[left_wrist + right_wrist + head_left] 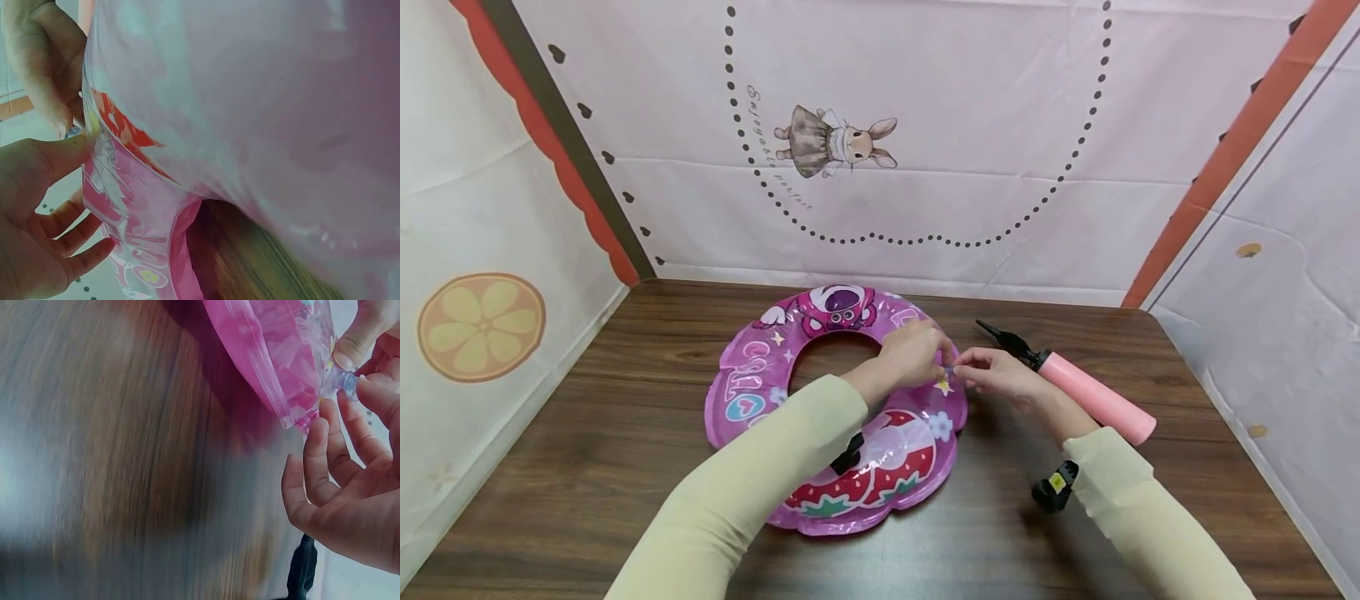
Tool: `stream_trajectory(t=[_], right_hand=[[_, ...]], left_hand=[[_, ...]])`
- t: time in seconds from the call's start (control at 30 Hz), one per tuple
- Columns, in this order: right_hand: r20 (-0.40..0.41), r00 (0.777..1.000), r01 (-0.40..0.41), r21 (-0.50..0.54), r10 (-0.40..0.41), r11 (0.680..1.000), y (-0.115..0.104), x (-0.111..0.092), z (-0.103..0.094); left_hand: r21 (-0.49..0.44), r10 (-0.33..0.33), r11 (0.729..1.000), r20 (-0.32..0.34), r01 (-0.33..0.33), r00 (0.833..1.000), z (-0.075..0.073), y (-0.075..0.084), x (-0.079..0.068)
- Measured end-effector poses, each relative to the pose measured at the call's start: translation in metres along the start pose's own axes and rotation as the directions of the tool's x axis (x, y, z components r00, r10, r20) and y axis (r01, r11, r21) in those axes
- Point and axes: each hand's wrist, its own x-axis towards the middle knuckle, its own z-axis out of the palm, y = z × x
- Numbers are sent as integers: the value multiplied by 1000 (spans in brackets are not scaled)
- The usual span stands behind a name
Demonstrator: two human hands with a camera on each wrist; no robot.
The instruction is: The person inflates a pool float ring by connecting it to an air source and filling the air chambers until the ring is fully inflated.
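A puffed-up pink-purple swim ring (741, 408) with strawberry and bear prints lies on the table. At its right side sticks out a clear valve (347, 381). My left hand (913, 354) reaches across the ring and pinches the valve at its base, the thumb against the vinyl. From the right, my right hand (1000, 375) pinches the valve's outer end between thumb and index finger; its other fingers (319, 456) spread beside the ring. Whether the valve's cap is in or out is too small to tell. In the left wrist view the ring's glossy side fills most of the picture.
A pink hand pump (1097, 396) with a black nozzle (1006, 340) lies to the right of the ring, behind my right forearm. Printed cloth walls (925, 208) enclose the wooden table (587, 442) at the back and both sides.
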Motion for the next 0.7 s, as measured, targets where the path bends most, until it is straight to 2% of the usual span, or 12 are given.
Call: stream_trajectory(t=[0.1, 0.17, 0.37, 0.43, 0.5, 0.53, 0.6, 0.63, 0.7], right_hand=[[-16, 1000, -4, -7, 4, 1000, 3, -3, -6], [-25, 1000, -3, -13, 3, 1000, 4, -5, -8], [-11, 1000, 3, -73, -4, 997, 4, -8, -10], [-8, 1000, 13, -118, -14, 993, 3, -9, -10], [-26, 999, 38, -210, -44, 977, 1, -11, -10], [-47, 996, 56, -272, -71, 961, -1, -12, -10], [-87, 979, 130, -436, -186, 891, -3, -13, -10], [-110, 961, 162, -523, -254, 837, -4, -14, -11], [-143, 908, 201, -675, -393, 710, -6, -16, -13]], left_hand=[[27, 19, 999, 2, -19, 1000, 2, 6, 5], [76, 43, 996, 11, -43, 999, 2, 9, 7], [203, 89, 974, 79, -103, 993, -5, 14, 5], [213, 91, 971, 91, -109, 992, -11, 13, 2], [223, 98, 968, 90, -116, 991, -17, 11, -1], [234, 104, 965, 85, -121, 991, -20, 9, -3], [263, 119, 956, 57, -130, 991, -25, 2, -6], [279, 125, 951, 40, -131, 991, -27, -2, -9], [311, 144, 940, 0, -137, 990, -31, -13, -13]])
